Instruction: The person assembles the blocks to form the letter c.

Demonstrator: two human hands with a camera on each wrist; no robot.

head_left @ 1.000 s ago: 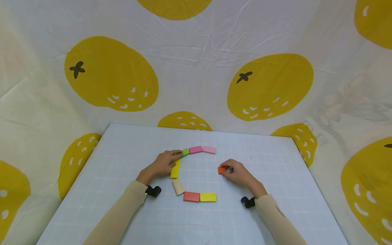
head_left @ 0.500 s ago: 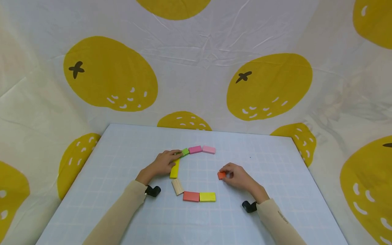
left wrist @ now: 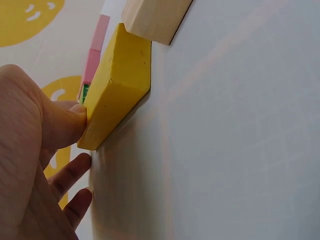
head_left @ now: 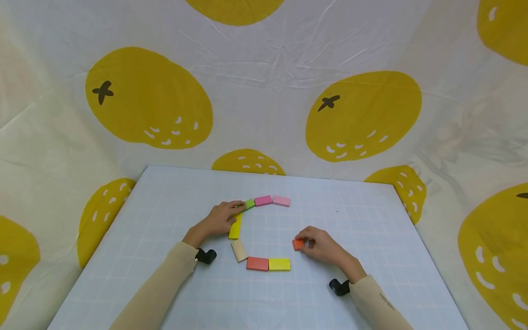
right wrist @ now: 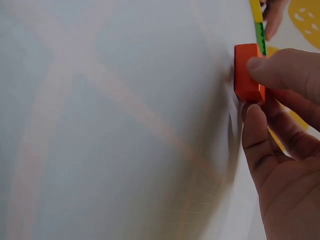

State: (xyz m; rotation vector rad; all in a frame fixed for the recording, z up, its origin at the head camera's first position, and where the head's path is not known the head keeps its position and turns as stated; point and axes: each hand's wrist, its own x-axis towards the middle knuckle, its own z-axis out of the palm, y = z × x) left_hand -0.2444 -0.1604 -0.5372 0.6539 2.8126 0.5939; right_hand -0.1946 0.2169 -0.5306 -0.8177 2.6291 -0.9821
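In the head view, several flat coloured blocks lie on the table in a C-shaped line. My left hand [head_left: 220, 217] rests at its upper left, index fingertip at the green block [head_left: 249, 205]. Its thumb touches the face of the yellow block [left wrist: 115, 82], while other fingers reach loosely past it. My right hand [head_left: 323, 246] pinches an orange-red block [right wrist: 245, 75] between thumb and fingers, close over the table at the open side of the C. Part of that block is hidden behind the fingers.
A dark pink block [head_left: 263, 201] and a light pink one [head_left: 282, 201] continue the line at the top. Below come a plain wood block [head_left: 239, 251], a red block [head_left: 257, 264] and a second yellow block [head_left: 279, 264]. A pale checked cloth [head_left: 185, 293] covers the table.
My right hand has moved toward the near side with the orange-red block, from level with the upper yellow block to nearer the lower row. The left hand and other blocks have stayed put.
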